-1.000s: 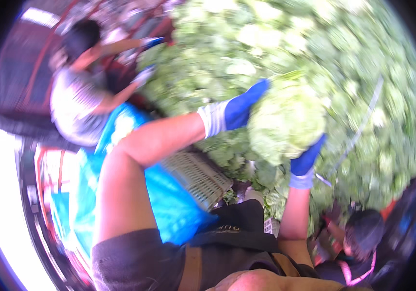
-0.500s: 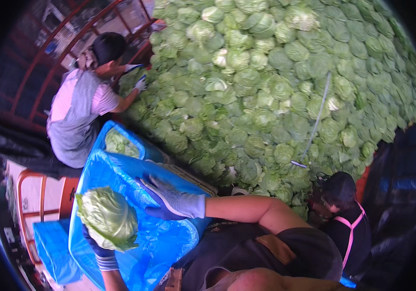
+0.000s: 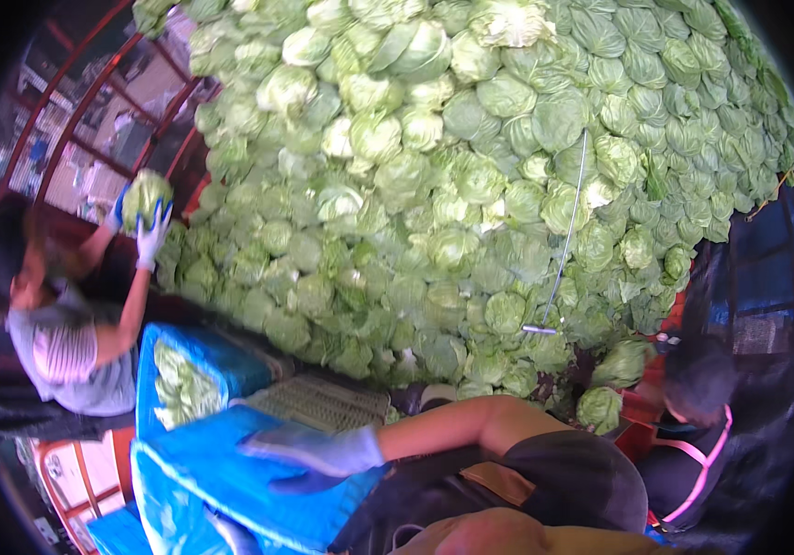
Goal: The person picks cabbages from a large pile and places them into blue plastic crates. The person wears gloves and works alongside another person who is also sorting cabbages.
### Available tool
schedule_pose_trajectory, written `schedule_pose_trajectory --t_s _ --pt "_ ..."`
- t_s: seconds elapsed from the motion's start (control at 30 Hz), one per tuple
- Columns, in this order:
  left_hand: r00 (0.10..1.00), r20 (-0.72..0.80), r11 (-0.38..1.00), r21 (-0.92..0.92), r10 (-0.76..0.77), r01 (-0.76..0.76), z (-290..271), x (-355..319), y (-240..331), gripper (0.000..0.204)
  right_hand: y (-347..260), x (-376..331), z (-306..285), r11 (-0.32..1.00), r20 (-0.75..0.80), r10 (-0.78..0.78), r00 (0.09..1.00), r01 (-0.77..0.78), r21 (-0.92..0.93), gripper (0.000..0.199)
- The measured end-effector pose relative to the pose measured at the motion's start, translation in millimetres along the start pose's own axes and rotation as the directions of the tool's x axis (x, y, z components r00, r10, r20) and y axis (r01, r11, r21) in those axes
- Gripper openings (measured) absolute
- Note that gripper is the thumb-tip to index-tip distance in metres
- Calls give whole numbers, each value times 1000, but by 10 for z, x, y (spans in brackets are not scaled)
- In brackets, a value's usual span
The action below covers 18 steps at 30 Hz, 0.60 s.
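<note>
My right hand (image 3: 318, 451), in a grey-and-blue work glove, lies with its fingers stretched out over the blue plastic liner (image 3: 203, 439) of a large crate in front of me. No cabbage shows in it. My left hand (image 3: 232, 532), low at the bottom edge by the same liner, is smeared and partly hidden, so its fingers and anything in them cannot be made out. Just beyond stands a second blue-lined crate (image 3: 150, 393) with pale green cabbages (image 3: 184, 388) inside.
A high pile of cabbages (image 3: 415, 250) fills the far side, with a thin metal rod (image 3: 568, 240) lying on it. At left, a co-worker (image 3: 73, 342) holds a cabbage (image 3: 147, 199) in both gloved hands. Another person (image 3: 698, 388) crouches at right beside loose cabbages (image 3: 598, 409).
My left hand has dropped toward the bottom edge, and the cabbage it held is out of sight. The view has shifted. The left co-worker now holds a cabbage.
</note>
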State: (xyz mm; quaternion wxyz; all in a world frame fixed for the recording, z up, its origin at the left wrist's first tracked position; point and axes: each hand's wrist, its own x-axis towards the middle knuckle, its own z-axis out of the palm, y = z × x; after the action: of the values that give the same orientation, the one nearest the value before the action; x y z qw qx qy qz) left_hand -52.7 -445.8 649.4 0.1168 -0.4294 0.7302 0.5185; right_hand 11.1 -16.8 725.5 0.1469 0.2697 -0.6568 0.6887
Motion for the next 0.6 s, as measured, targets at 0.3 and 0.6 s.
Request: schedule_pose_trajectory --t_s 0.3,0.6 --pt "543 -66 528 359 837 -770 -313 -553 1992 50 922 -1144 -5082 211 -735 7 678 -720 -661 95" --pt "-319 666 -163 -287 675 -944 6361 -3246 4065 68 488 -247 -8741 -145 -881 -403 247 -968 -205 59"
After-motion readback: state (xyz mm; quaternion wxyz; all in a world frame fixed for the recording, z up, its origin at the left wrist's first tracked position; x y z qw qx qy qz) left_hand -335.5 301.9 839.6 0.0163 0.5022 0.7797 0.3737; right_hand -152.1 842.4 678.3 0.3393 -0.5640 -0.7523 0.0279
